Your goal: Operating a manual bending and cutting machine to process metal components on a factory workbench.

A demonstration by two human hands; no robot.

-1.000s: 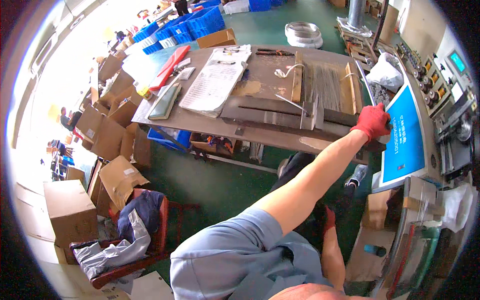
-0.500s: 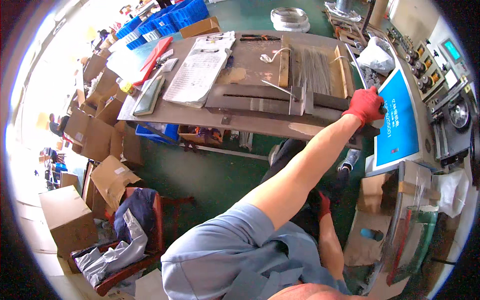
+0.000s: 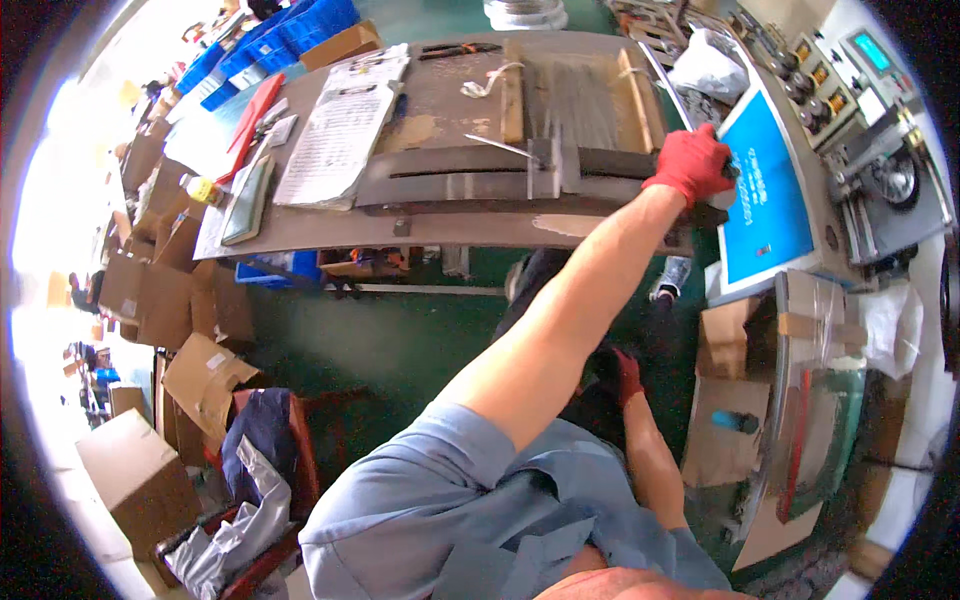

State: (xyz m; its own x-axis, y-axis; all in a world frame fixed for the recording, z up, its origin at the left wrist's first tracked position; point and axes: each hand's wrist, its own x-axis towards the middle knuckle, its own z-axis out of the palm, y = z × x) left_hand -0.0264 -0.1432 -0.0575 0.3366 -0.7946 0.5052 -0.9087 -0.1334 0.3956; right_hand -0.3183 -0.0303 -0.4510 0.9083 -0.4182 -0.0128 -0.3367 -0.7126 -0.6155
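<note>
My left hand (image 3: pixel 690 165), in a red glove, reaches across to the right end of a long dark slotted metal fixture (image 3: pixel 440 188) on the workbench (image 3: pixel 450 236). Its fingers are curled around a dark knob-like part there, mostly hidden by the glove. An upright metal bracket (image 3: pixel 544 172) stands on the fixture, and a thin rod (image 3: pixel 500 146) slants up to it. Behind lie many fine straight wires (image 3: pixel 580 105) between two wooden strips (image 3: pixel 513 100). My right hand (image 3: pixel 628 375), also red-gloved, hangs low beside my leg; its fingers are in shadow and partly hidden.
Written sheets (image 3: pixel 335 140), pliers (image 3: pixel 460 50) and a red folder (image 3: pixel 255 120) lie on the bench. A blue-fronted machine cabinet (image 3: pixel 765 190) stands right of my left hand. At lower left are a chair with clothes (image 3: pixel 260 435) and cardboard boxes (image 3: pixel 140 460).
The whole view has shifted, so the bench sits higher and further left in the picture. My left hand stays at the fixture's right end; my right hand remains low by my leg.
</note>
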